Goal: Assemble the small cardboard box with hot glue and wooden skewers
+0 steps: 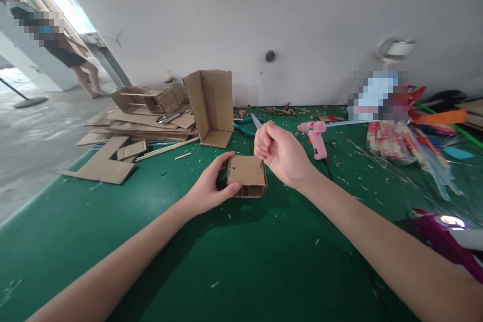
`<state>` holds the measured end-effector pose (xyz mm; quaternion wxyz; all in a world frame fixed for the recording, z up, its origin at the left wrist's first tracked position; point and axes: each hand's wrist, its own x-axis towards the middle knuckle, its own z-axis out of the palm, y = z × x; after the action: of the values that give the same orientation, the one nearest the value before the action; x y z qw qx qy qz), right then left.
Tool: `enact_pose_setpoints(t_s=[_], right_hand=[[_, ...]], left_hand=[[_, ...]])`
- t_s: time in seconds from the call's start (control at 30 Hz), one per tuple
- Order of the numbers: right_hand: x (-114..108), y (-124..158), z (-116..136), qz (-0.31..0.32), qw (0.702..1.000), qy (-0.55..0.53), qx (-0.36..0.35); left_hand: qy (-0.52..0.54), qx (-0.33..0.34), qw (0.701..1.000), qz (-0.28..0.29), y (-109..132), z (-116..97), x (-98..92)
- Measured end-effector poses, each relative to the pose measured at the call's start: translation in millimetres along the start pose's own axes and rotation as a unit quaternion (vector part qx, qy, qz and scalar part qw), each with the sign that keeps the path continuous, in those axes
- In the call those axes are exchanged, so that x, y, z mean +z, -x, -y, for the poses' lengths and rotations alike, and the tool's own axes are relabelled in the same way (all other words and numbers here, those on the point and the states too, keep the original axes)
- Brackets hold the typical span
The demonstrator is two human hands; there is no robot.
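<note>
A small cardboard box (pixel 247 171) sits on the green table, its front side open and a small dark hole in its top near the left. My left hand (pixel 211 181) grips the box's left side, the thumb at the front edge and the fingers behind. Above the box's right back corner, my right hand (pixel 281 153) is closed around a slim tool with a pale pointed end (pixel 256 121) sticking up past the fist. The rest of that tool is mostly hidden, so its kind is unclear. Blue-handled pliers (pixel 244 130) lie partly hidden behind the right hand.
A tall folded cardboard piece (pixel 215 105) stands behind the box, beside stacked cardboard (pixel 147 123) and sticks. Rightward are a pink glue gun (pixel 315 136), bagged sticks (pixel 390 141) and a purple device (pixel 441 236). Scraps litter the green table (pixel 226 261). A person (pixel 71 53) stands far left.
</note>
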<state>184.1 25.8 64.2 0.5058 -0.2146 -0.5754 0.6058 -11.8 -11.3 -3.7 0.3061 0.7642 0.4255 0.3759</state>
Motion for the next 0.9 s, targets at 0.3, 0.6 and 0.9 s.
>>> enact_pose_setpoints(t_s=[0.3,0.6,0.9], right_hand=[[-2,-1,-4,-0.003,1.0,0.005,-0.007],[-1,1,-3,0.007,0.997,-0.076,-0.008],[-3,1,-5,0.021,0.998,-0.063,-0.011]], left_hand=[[-0.114,0.018,0.992,0.051,-25,-29,-18.0],[-0.206,-0.001,0.969,0.133,-44,-51,-5.7],[-0.315,0.034,0.934,0.163,-47,-60,-2.1]])
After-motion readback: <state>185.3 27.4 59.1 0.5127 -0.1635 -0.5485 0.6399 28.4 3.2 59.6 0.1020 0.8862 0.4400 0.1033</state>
